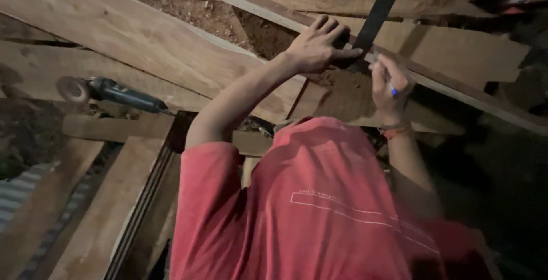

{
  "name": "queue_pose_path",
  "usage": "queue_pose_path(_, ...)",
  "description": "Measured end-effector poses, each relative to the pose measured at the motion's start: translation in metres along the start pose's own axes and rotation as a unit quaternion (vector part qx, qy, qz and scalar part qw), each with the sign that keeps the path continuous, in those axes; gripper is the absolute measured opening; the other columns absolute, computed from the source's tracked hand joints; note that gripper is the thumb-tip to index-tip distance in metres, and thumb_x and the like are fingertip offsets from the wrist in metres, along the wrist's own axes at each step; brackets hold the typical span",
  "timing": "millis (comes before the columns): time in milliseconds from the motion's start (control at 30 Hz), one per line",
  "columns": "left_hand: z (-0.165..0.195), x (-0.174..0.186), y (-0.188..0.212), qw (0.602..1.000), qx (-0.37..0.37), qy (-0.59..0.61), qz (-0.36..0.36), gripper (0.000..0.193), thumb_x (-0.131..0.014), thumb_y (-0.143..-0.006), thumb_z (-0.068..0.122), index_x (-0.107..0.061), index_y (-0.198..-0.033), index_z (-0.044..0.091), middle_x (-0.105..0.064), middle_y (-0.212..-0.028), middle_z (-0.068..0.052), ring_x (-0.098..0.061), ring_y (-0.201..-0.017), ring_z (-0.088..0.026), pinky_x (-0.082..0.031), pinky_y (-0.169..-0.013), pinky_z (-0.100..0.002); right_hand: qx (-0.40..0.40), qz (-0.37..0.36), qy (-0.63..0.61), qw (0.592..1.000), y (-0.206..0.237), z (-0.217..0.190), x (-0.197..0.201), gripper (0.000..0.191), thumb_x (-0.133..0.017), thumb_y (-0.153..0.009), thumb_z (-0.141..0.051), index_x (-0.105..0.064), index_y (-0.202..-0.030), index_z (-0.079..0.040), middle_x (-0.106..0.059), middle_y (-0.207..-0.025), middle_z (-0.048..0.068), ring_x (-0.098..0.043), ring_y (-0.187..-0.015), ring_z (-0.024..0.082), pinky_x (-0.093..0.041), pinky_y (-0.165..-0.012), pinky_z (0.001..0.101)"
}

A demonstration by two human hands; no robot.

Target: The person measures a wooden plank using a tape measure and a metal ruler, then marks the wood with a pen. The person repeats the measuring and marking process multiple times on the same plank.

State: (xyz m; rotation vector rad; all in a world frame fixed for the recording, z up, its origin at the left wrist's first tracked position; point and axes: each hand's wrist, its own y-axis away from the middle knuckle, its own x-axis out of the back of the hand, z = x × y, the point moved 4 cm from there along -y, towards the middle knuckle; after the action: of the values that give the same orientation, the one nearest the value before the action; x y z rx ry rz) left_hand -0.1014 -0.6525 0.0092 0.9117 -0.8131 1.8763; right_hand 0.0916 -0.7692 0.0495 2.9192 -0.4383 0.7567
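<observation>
I have the left hand [317, 43] spread flat, fingers splayed wide and gripping nothing, pressing a dark straightedge [381, 7] down across a long narrow wooden plank [456, 89]. Just to its right the right hand [389, 86] is curled tight around a blue-tipped pen [393, 90], tip at the plank beside the straightedge's lower end. To do this marking well, I judge that the flat hand should bear down close to the pen so the straightedge cannot pivot, and the pen should run along its edge in one stroke. Left of the pressing hand lie broad boards [114, 29]; well left of them rests an angle grinder [108, 91]. No packages, labels or signs show near either hand; a red band [394, 131] circles the right wrist.
</observation>
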Motion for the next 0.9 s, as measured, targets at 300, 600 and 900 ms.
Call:
queue_pose_path(300, -0.011, -0.002, 0.006, 0.996, -0.027, -0.080, 0.029, 0.067, -0.074, -0.090, 0.027, -0.058, -0.153, 0.045, -0.055, -0.129, -0.013, -0.049, -0.121, -0.034, -0.037, -0.107, -0.051, 0.184, -0.030, 0.183, 0.965, -0.002, -0.032, -0.016, 0.019, -0.069, -0.100, -0.007, -0.072, -0.113, 0.006, -0.073, -0.101, 0.023, -0.072, -0.092, 0.039, -0.059, -0.081, 0.0440)
queue_pose_path(600, -0.013, 0.007, 0.013, 0.998, -0.019, -0.061, 0.025, 0.069, -0.075, -0.084, 0.023, -0.062, -0.149, 0.042, -0.055, -0.131, -0.011, -0.049, -0.122, -0.033, -0.037, -0.110, -0.048, 0.205, -0.026, 0.246, 0.947, 0.003, -0.040, -0.030, 0.025, -0.074, -0.095, -0.005, -0.074, -0.115, 0.009, -0.070, -0.085, 0.023, -0.069, -0.075, 0.040, -0.056, -0.068, 0.0464)
queue_pose_path(900, -0.021, 0.005, 0.017, 0.997, -0.021, -0.076, -0.008, 0.064, -0.076, -0.094, 0.037, -0.056, -0.153, 0.046, -0.054, -0.131, -0.015, -0.049, -0.118, -0.036, -0.037, -0.107, -0.053, 0.177, 0.032, 0.158, 0.971, -0.005, -0.038, -0.033, 0.024, -0.070, -0.100, -0.003, -0.070, -0.122, 0.007, -0.074, -0.100, 0.021, -0.073, -0.089, 0.039, -0.058, -0.079, 0.0453)
